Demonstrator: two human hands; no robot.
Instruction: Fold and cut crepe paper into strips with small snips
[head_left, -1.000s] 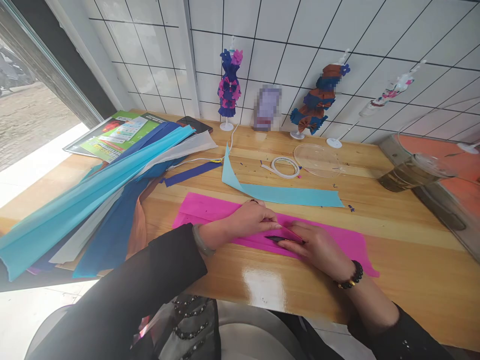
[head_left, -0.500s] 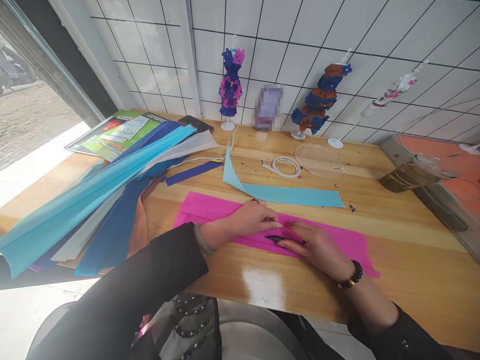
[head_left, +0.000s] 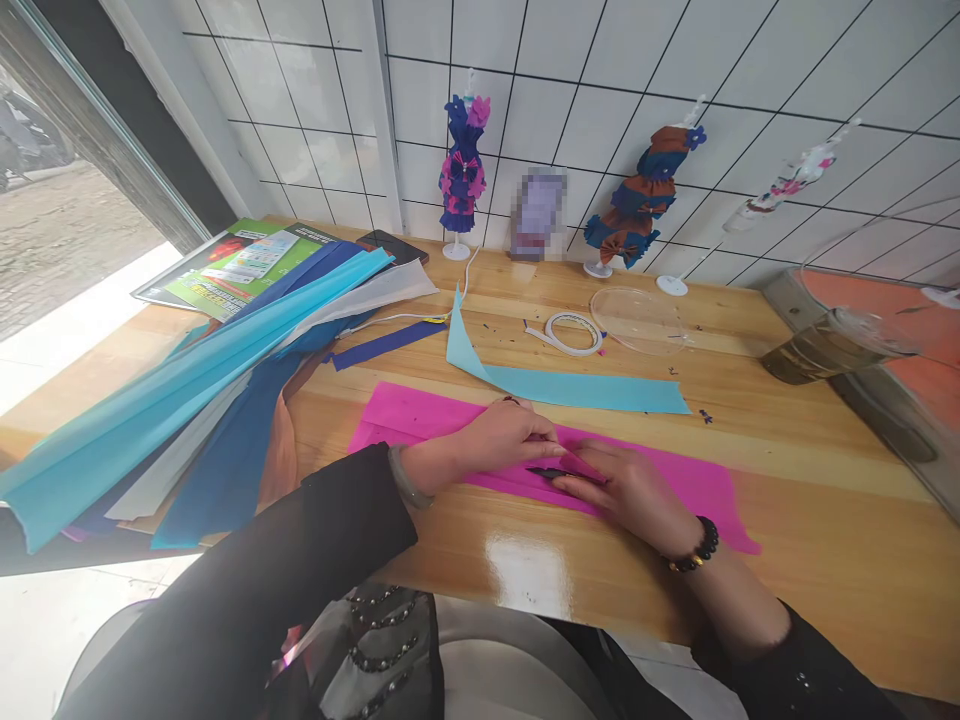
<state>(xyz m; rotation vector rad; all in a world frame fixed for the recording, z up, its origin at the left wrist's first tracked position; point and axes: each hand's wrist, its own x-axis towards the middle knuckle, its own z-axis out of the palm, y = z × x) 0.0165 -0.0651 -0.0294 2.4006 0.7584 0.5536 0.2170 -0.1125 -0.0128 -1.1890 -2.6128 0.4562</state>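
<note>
A long sheet of bright pink crepe paper (head_left: 690, 490) lies folded along the front of the table, under both hands. My left hand (head_left: 506, 437) rests on it, thumb and fingers pinched on a piece of the pink paper. Just to the right, my right hand (head_left: 637, 490) is closed around what look like black scissors (head_left: 551, 473). Their dark pointed end faces left over the paper, below my left fingertips; the handles are hidden in the hand. Behind the pink sheet lies a light blue paper strip (head_left: 600, 388), its left end curled upward.
Rolled coloured paper (head_left: 187, 375) and a green printed packet (head_left: 240, 270) lie at left. Farther back are a dark blue strip (head_left: 390, 345), a tape roll (head_left: 574, 333) and a clear lid (head_left: 637, 318). Paper-dressed figures (head_left: 463, 170) stand by the wall; a drink cup (head_left: 825, 345) is at right.
My right hand and the scissors have shifted very slightly left, and the dark end looks narrower than before. My left hand keeps its pinch in nearly the same place.
</note>
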